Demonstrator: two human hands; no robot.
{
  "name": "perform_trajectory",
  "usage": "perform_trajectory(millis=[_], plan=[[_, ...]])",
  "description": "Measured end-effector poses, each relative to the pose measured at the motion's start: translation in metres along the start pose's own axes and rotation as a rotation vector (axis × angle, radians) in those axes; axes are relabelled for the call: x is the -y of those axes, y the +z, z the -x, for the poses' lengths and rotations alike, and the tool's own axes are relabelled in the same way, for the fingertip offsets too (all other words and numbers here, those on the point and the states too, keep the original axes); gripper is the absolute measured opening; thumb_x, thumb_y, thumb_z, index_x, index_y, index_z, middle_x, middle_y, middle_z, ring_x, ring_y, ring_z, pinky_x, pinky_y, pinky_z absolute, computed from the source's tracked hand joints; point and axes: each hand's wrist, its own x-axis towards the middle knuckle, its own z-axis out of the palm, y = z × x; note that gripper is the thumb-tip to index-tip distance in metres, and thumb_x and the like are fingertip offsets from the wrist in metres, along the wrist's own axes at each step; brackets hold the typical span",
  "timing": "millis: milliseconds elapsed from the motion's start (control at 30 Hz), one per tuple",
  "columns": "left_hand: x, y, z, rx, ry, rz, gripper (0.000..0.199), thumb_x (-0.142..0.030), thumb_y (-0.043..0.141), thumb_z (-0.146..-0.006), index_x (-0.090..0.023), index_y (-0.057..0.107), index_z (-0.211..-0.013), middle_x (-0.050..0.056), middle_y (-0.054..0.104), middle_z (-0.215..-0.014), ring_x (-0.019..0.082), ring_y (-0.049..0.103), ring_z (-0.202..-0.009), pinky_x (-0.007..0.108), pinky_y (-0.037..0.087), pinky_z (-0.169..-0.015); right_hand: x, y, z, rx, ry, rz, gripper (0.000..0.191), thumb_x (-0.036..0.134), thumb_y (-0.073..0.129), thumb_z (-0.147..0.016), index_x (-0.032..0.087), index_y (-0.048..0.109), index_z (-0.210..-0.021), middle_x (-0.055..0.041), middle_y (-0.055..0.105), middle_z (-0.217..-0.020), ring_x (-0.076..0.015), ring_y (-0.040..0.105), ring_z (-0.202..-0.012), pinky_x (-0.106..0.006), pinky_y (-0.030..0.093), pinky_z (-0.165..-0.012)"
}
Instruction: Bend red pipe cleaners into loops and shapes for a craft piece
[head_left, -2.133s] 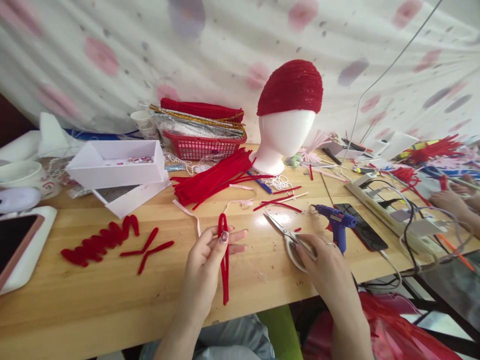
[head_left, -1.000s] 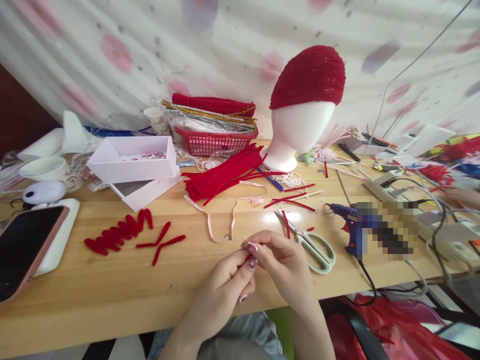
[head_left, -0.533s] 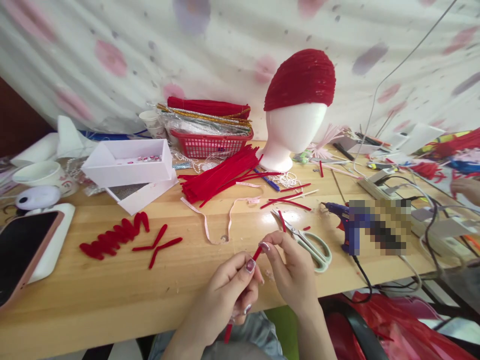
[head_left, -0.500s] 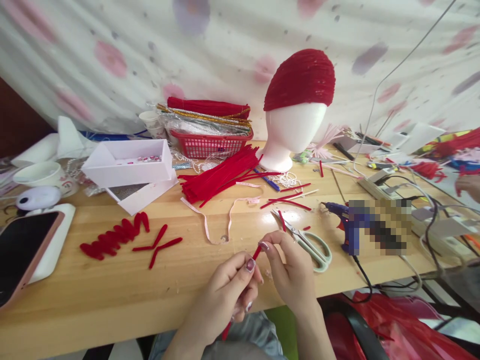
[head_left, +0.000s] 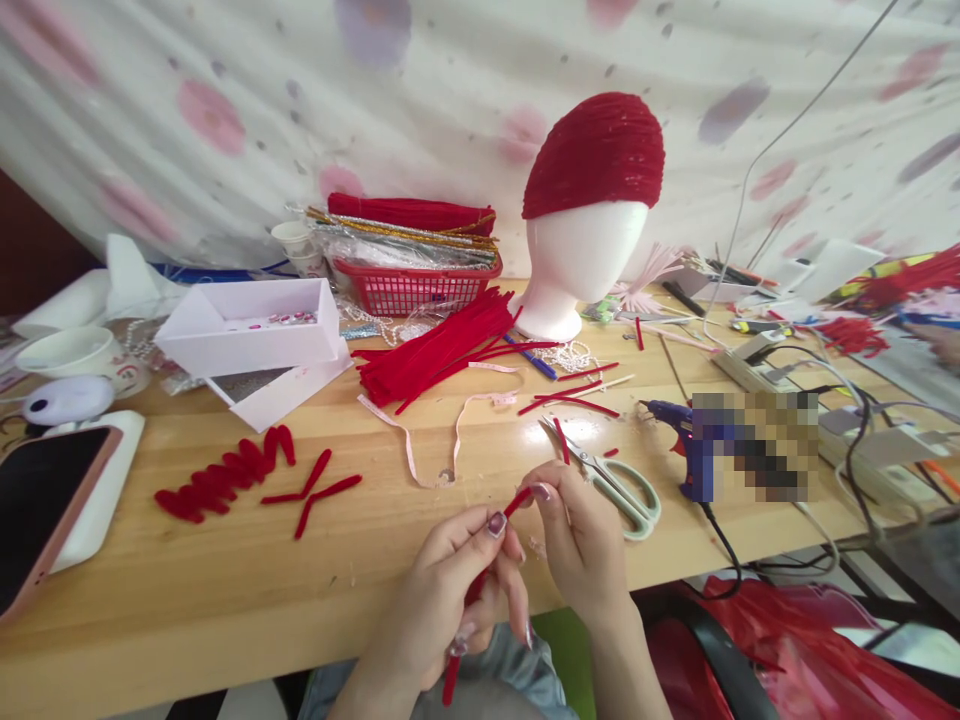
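A fuzzy red pipe cleaner (head_left: pixel 450 682) runs through my left hand (head_left: pixel 459 578), pinched near its upper end between thumb and index finger. Its lower end hangs below the palm. My right hand (head_left: pixel 581 540) pinches the upper tip with thumb and index finger. Green-handled scissors (head_left: pixel 643 500) lie half open on the table just beyond my right hand. Farther back is a thick bundle of red pipe cleaners (head_left: pixel 435 352). To the left lie a red zigzag row of bent pieces (head_left: pixel 225 478) and two bent red pieces (head_left: pixel 330 488) side by side.
A white mannequin head (head_left: pixel 577 260) wears a red cap (head_left: pixel 596 155). Right are a blue glue gun (head_left: pixel 671 415) and cabled power strips (head_left: pixel 739 375). A measuring tape (head_left: pixel 409 450), white box (head_left: pixel 247 345), red basket (head_left: pixel 420 290) and phone (head_left: pixel 52 510) occupy the middle and left.
My left hand's lower fingers have loosened and spread, so more of the pipe cleaner shows below. Its upper end now bends slightly toward my right fingertips. The view has shifted a little.
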Motion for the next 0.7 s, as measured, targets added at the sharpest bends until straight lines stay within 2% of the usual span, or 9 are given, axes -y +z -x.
perform_trajectory(millis=[133, 233, 367, 533, 700], plan=[[0.001, 0.002, 0.000, 0.006, 0.026, 0.061, 0.032, -0.048, 0.059, -0.086, -0.018, 0.053, -0.076, 0.001, 0.063, -0.042, 0.002, 0.015, -0.025, 0.011, 0.014, -0.025, 0.000, 0.004, 0.002, -0.022, -0.031, -0.060, 0.019, 0.018, 0.040, -0.099, 0.022, 0.057, -0.091, -0.0021, 0.064, -0.079, -0.0169, 0.062, -0.072, -0.028, 0.046, -0.067], [0.001, 0.001, 0.001, 0.022, 0.032, 0.066, 0.032, -0.048, 0.060, -0.085, -0.019, 0.052, -0.075, 0.001, 0.064, -0.042, 0.002, 0.015, -0.024, 0.012, 0.013, -0.024, 0.001, 0.005, 0.003, -0.015, -0.075, -0.020, 0.013, 0.013, 0.047, -0.095, 0.022, 0.056, -0.095, -0.0029, 0.065, -0.083, -0.0175, 0.062, -0.076, -0.028, 0.047, -0.069], [-0.002, -0.001, 0.003, 0.017, 0.022, 0.025, 0.032, -0.049, 0.056, -0.087, -0.019, 0.052, -0.076, 0.001, 0.063, -0.042, 0.003, 0.018, -0.024, 0.013, 0.016, -0.025, 0.002, 0.006, 0.001, 0.009, -0.115, 0.049, 0.014, 0.010, 0.046, -0.095, 0.021, 0.054, -0.095, -0.0044, 0.062, -0.082, -0.0183, 0.059, -0.075, -0.029, 0.045, -0.067], [-0.005, -0.005, 0.008, -0.046, 0.013, -0.153, 0.036, -0.053, 0.052, -0.089, -0.019, 0.051, -0.077, -0.001, 0.060, -0.037, 0.005, 0.028, -0.024, 0.014, 0.022, -0.029, 0.000, 0.009, 0.004, 0.084, -0.089, 0.054, 0.015, 0.011, 0.042, -0.095, 0.021, 0.049, -0.086, -0.0008, 0.053, -0.071, -0.0159, 0.051, -0.064, -0.027, 0.038, -0.059], [-0.008, -0.012, 0.017, -0.111, 0.011, -0.411, 0.041, -0.058, 0.048, -0.090, -0.019, 0.054, -0.081, -0.010, 0.041, -0.028, 0.005, 0.020, -0.023, 0.015, 0.017, -0.031, -0.004, 0.002, 0.008, 0.162, 0.014, -0.116, 0.020, 0.016, 0.039, -0.097, 0.021, 0.042, -0.078, 0.0022, 0.046, -0.067, -0.0133, 0.043, -0.058, -0.026, 0.033, -0.056]])
